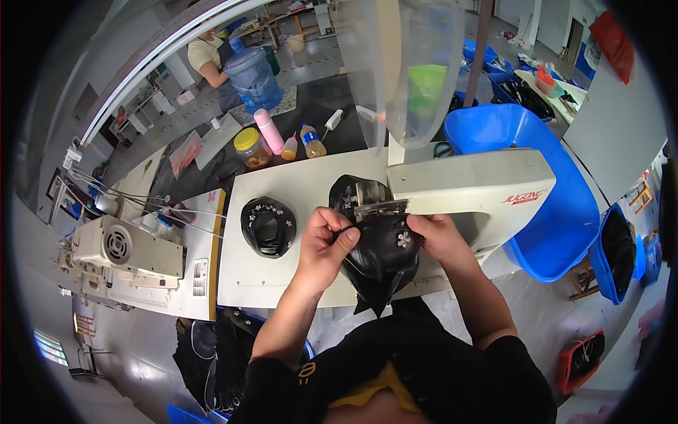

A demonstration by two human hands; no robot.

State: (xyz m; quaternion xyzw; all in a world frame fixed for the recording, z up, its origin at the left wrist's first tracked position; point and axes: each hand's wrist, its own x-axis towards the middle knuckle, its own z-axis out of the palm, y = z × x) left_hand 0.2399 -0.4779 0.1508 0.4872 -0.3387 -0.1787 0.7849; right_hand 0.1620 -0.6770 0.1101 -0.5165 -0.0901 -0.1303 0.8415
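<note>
A black leather-like piece (pixel 376 249) with small white flower ornaments lies under the working head of a white industrial machine (pixel 462 177). Its lower part hangs over the table's front edge in a pointed fold. My left hand (pixel 325 244) pinches the piece's left edge between thumb and fingers, close to the machine's head. On the other side, my right hand (pixel 439 237) grips the right edge, thumb on top and fingers partly hidden. Left of my hands, a second black piece (pixel 288 232), curved into a ring and also trimmed with flowers, rests on the white tabletop (pixel 247 272).
Another white machine (pixel 120 246) stands on the left table. Behind are a yellow-lidded jar (pixel 251 150), a pink flask (pixel 268 131) and a large blue water bottle (pixel 254 79). A blue tub (pixel 540 233) sits right. Black pieces (pixel 215 357) hang below left. A person (pixel 208 60) stands far back.
</note>
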